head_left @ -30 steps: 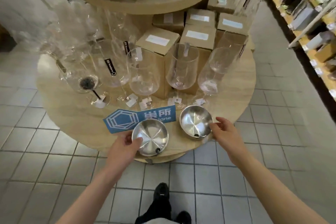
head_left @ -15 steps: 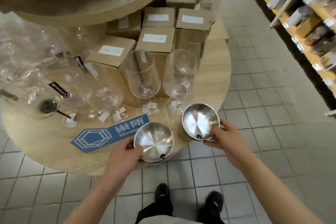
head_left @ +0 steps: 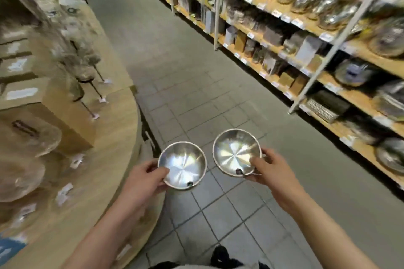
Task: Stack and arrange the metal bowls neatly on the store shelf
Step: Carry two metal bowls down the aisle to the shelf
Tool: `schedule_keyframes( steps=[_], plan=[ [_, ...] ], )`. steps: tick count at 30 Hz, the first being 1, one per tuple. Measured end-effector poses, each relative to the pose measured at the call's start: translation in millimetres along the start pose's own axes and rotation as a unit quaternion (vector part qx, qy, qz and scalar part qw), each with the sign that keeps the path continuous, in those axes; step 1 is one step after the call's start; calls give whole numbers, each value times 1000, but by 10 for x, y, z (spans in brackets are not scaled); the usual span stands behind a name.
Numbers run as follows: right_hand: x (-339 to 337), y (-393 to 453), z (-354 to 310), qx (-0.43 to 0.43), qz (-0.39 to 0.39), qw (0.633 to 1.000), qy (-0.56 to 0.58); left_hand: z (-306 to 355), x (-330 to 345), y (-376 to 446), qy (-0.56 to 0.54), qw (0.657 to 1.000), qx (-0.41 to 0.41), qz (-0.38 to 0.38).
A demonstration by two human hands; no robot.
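Holding one metal bowl apiece over the tiled floor (head_left: 218, 102), the person stands in a shop aisle. The left hand (head_left: 142, 179) pinches the left bowl (head_left: 182, 165) at its near rim, thumb inside; the right hand (head_left: 269, 169) grips the right bowl (head_left: 237, 152) likewise. The bowls sit side by side, apart, beside the round wooden table (head_left: 118, 137).

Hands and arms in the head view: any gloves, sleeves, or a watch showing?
None visible. The left hand and right hand are bare, with no gloves or rings discernible. Both forearms are uncovered to the frame's bottom edge: no sleeves, watch or wristband show.
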State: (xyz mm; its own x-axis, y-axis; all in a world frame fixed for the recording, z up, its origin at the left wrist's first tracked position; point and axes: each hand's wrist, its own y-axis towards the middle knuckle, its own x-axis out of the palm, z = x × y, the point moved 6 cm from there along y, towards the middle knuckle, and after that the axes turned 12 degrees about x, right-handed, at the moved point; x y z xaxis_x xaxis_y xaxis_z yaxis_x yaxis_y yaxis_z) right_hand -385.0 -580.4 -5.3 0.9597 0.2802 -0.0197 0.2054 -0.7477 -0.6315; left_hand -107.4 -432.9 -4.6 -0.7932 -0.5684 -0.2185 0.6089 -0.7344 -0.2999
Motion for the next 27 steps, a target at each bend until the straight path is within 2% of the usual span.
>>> schedule_keyframes(
  steps=[7, 14, 19, 27],
  plan=[
    [-798, 313, -221, -35, 56, 997, 46, 514, 1006, 576, 5, 997, 37, -66],
    [-1076, 1036, -528, -22, 89, 994, 63, 730, 1638, 1453, -8, 993, 26, -114],
    [-1119, 1853, -1121, -15, 120, 990, 68, 967, 2077, 2450, -26, 991, 16, -130],
    [-1053, 2935, -2405, -15, 124, 989, 75, 1911, 2404, 3921, -12, 989, 53, -134]
  ],
)
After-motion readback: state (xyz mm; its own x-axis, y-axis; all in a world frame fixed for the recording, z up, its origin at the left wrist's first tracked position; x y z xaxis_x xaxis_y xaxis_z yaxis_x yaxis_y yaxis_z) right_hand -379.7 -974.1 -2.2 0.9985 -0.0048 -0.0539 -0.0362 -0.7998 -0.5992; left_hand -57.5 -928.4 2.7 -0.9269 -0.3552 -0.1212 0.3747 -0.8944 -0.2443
